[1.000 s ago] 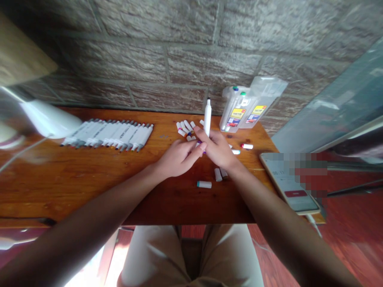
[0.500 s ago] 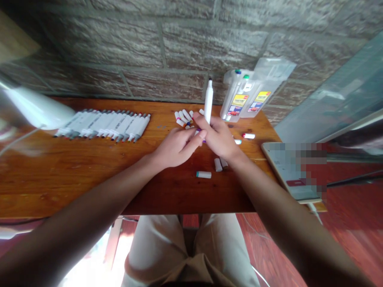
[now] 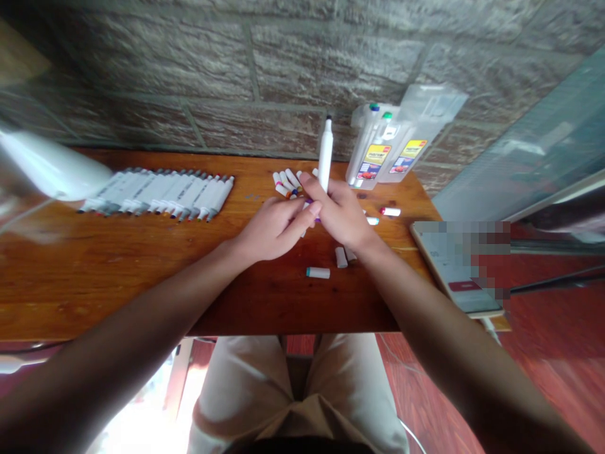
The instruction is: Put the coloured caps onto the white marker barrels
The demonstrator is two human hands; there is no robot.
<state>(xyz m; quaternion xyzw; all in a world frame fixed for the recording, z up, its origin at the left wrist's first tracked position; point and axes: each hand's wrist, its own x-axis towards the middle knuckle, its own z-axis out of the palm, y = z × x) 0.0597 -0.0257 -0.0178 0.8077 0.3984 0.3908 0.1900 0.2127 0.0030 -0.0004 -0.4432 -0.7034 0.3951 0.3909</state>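
Note:
My right hand (image 3: 344,211) is closed around a white marker (image 3: 326,154) that stands upright, its dark uncapped tip pointing up. Pressed close against it, my left hand (image 3: 276,230) pinches a small white marker cap with a purple end (image 3: 309,202), largely covered by the fingers. Behind the hands lies a cluster of loose white caps (image 3: 283,183) with coloured ends. A teal-ended cap (image 3: 318,273) rests nearer the table's front, and another white cap (image 3: 341,257) is beneath my right wrist. Off to the right are a red-ended cap (image 3: 391,212) and a light-blue-ended one (image 3: 373,221).
A long row of white markers (image 3: 161,194) lies side by side on the wooden table (image 3: 142,265), near a white lamp (image 3: 57,167). At the back right, an open clear plastic case (image 3: 380,148) holds a few markers. A tablet (image 3: 454,265) lies at the right edge.
The view has shifted slightly, so everything sits a little further left and up. Both hands stay together, with the marker still upright in my right hand; the purple parts between the fingers have moved slightly.

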